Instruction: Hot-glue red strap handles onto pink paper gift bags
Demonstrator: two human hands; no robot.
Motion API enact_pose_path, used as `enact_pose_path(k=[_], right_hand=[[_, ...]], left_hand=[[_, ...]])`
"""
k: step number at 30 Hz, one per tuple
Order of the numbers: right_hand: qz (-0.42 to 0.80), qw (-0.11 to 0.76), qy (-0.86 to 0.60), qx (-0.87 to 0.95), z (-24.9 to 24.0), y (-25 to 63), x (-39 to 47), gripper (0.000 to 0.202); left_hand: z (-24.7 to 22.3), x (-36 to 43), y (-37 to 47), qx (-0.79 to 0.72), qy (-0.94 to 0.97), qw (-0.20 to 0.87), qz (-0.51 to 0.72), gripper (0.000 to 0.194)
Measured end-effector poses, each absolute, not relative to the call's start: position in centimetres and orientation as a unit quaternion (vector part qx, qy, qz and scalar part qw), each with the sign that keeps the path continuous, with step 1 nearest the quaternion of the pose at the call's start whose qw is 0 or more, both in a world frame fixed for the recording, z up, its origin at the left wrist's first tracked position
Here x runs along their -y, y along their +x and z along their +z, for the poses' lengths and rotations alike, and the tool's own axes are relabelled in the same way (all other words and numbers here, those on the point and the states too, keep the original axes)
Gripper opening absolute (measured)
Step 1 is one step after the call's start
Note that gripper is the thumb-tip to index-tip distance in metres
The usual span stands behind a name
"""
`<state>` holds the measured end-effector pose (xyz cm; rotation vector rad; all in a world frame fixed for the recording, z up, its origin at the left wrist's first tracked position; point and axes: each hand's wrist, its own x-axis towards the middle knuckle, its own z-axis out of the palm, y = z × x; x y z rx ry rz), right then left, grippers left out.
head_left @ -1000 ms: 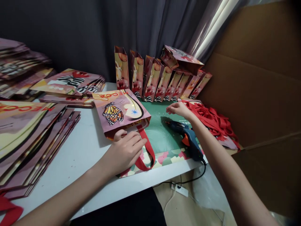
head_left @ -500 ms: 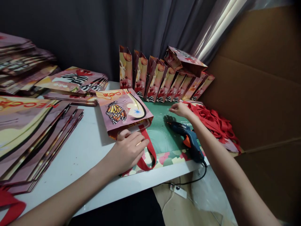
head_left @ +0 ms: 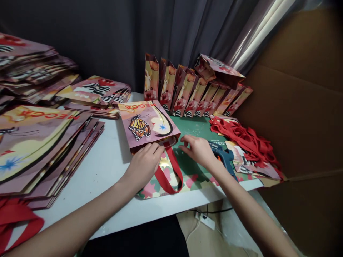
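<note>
A paper bag [head_left: 148,123] with a butterfly print lies on its side, its mouth facing me. My left hand [head_left: 146,162] is closed at the lower rim of that mouth, fingers curled and their tips partly hidden. A red ribbon handle [head_left: 175,164] loops out of the mouth towards the table's front edge, beside my left fingers. To the right of the mouth is my right hand [head_left: 199,151], fingers bent and apart, with nothing visible in them. Behind its wrist, a dark blue glue gun [head_left: 227,157] with an orange trigger lies partly covered on a green mat [head_left: 195,125].
Several finished-looking bags [head_left: 180,91] stand in a row by the curtain, another lying on top. Flat bags are stacked at left [head_left: 34,150]. A heap of red ribbons [head_left: 246,139] lies at right, near a cardboard wall [head_left: 289,107]. A power strip [head_left: 206,220] is on the floor.
My right hand has come left and nearer, from beyond the glue gun's tip to beside the bag's mouth. My left hand has shifted slightly along the rim. The view has turned a little left.
</note>
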<state>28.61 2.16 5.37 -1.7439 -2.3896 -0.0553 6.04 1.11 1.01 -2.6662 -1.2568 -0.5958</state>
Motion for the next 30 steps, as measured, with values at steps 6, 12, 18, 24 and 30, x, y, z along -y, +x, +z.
enact_pose_path(k=[6,12,18,24,30], right_hand=[[-0.115,0.010,-0.548,0.828,4.2,25.6,-2.3,0.023],[-0.129,-0.005,-0.522,0.843,3.6,25.6,-3.4,0.013],[-0.130,-0.006,-0.478,0.869,3.8,26.6,-3.4,0.016],[-0.088,0.115,-0.476,0.868,3.0,27.5,-3.4,0.019],[0.065,0.404,-0.533,0.741,1.9,27.5,-1.7,0.015]], left_hand=[[1.1,-1.5,6.0,0.414,-0.884,0.043,-0.215,0.023],[1.1,-1.6,6.0,0.410,-0.881,0.063,-0.226,0.020],[1.1,-1.6,6.0,0.417,-0.878,0.058,-0.226,0.021],[1.2,-1.6,5.9,0.424,-0.871,0.052,-0.243,0.021],[1.7,-1.7,5.8,0.425,-0.841,-0.039,-0.334,0.020]])
